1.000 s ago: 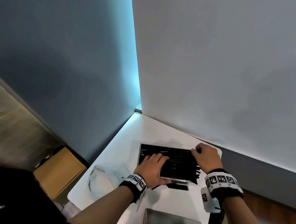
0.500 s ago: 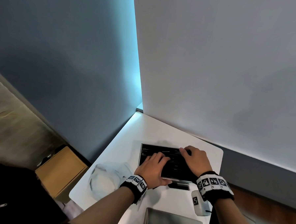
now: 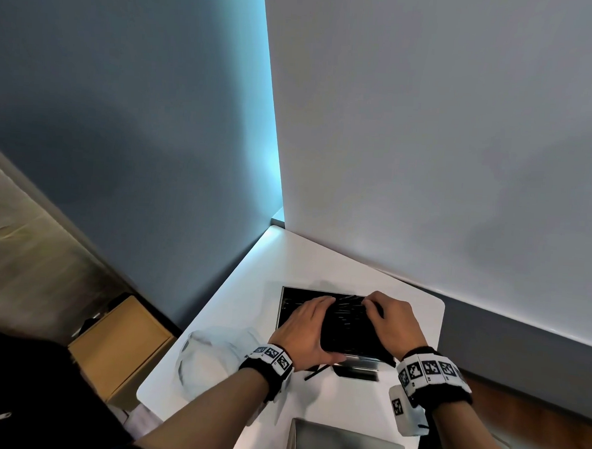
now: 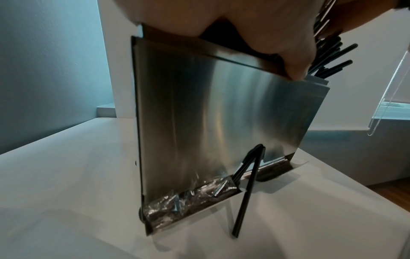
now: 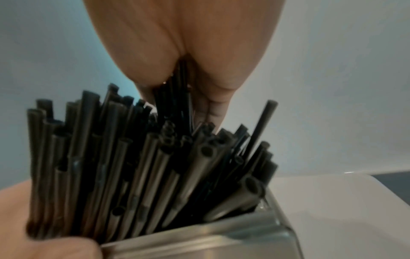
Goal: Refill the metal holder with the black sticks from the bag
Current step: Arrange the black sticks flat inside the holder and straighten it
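Note:
The metal holder [image 3: 283,309] stands upright on the white table [image 3: 286,254], packed with black sticks [image 3: 346,316] that poke out of its top. My left hand [image 3: 316,325] wraps the left part of the bundle, thumb [image 4: 295,59] pressed on the holder's front wall [image 4: 221,113]. My right hand [image 3: 374,307] reaches down from above and pinches several sticks [image 5: 182,91] in the middle of the bundle [image 5: 144,166]. One loose stick [image 4: 246,192] leans out of the slot at the holder's foot. The clear plastic bag [image 3: 212,357] lies crumpled left of the holder.
A grey metal piece [image 3: 344,446] lies at the table's near edge. Crinkled clear wrap [image 4: 188,196] fills the holder's bottom tray. A cardboard box [image 3: 120,345] sits on the floor to the left. Walls close in behind and to the left of the table.
My right hand has moved left from the holder's right end to the middle of the bundle and taken hold of sticks there. The left hand has stayed on the bundle.

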